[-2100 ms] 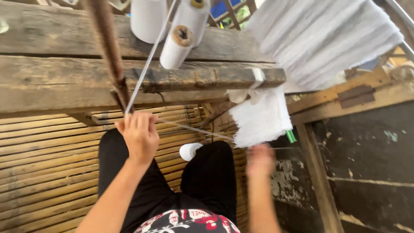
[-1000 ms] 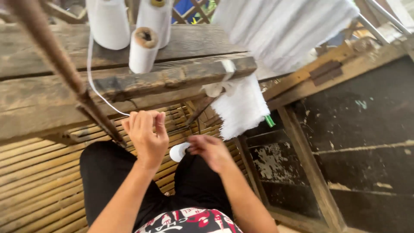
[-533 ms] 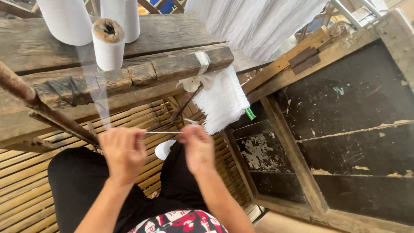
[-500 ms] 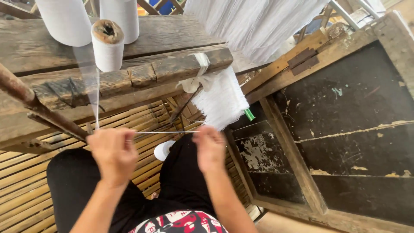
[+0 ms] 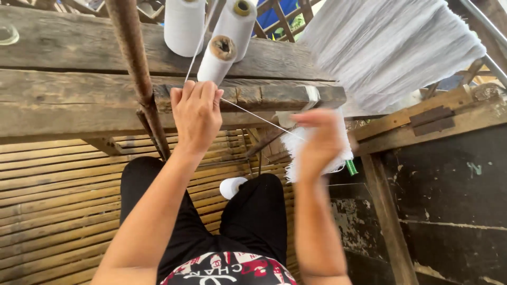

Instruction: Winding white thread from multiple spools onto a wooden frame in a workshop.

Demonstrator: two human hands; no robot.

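My left hand [image 5: 196,113] is raised in front of the wooden loom beam [image 5: 79,100], fingers pinched on a white thread [image 5: 253,115]. The thread runs taut from it to my right hand [image 5: 318,143], which is blurred with motion and closed on the thread's other end. Three white thread spools [image 5: 215,62] stand on the beam just above my left hand. A sheet of white warp threads [image 5: 391,47] slopes down at the upper right, with a bunch of white yarn [image 5: 294,155] hanging partly behind my right hand.
A rusty brown rod [image 5: 138,74] slants down left of my left hand. A small white spool [image 5: 231,187] lies between my knees on the bamboo slat floor [image 5: 53,200]. A dark worn panel [image 5: 449,211] in a wooden frame fills the right side.
My hands rose from knee height to the beam and moved further apart, pulling the thread taut. The view tilted up, showing more of the spools and the rod.
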